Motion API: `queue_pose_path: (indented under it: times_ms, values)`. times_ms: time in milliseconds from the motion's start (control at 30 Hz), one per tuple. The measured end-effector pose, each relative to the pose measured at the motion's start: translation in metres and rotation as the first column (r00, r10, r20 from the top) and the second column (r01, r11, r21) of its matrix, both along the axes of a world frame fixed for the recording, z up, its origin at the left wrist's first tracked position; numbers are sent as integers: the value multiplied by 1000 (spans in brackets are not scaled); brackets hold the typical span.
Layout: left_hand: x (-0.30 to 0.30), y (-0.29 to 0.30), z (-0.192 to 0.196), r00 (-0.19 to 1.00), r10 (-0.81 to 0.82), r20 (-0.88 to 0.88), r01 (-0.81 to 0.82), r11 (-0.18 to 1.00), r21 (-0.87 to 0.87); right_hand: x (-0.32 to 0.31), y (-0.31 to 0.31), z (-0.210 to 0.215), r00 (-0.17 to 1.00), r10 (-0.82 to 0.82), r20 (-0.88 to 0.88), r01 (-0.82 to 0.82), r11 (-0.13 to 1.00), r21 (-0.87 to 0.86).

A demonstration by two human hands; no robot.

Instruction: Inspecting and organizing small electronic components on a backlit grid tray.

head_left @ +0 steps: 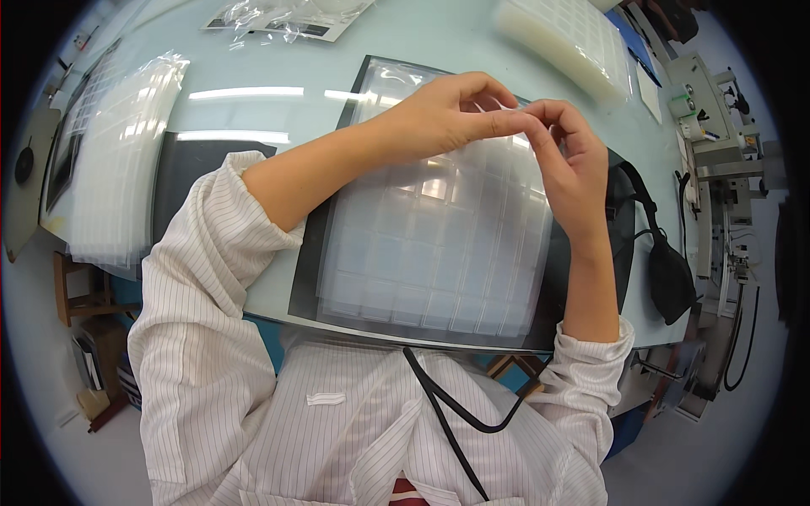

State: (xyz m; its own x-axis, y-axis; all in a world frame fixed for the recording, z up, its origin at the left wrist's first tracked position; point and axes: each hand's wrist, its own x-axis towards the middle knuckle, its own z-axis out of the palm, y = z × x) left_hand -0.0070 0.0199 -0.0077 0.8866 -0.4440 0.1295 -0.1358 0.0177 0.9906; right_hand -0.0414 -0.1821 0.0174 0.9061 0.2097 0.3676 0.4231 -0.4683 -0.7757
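Observation:
A clear plastic sheet with a grid of square pockets lies on a black mat in front of me. Over its far right part, my left hand and my right hand meet with their fingertips almost touching. Thumb and fingers are pinched together on both hands. Whatever lies between the fingertips is too small or too transparent to make out. Glare from the lamps blurs the sheet's far part beneath the hands.
Stacks of clear pocket sheets stand at left and far right. Crumpled clear film lies on paper at the back. A black pouch with a strap hangs by the right table edge. A pen lies beyond it.

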Motion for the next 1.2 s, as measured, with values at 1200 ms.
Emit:
queue_pose_path:
  times_ms: [1200]
  values:
    - [15, 14, -10, 978, 116, -174, -122, 992, -21, 15, 5, -28, 922, 8, 388, 201, 845, -495]
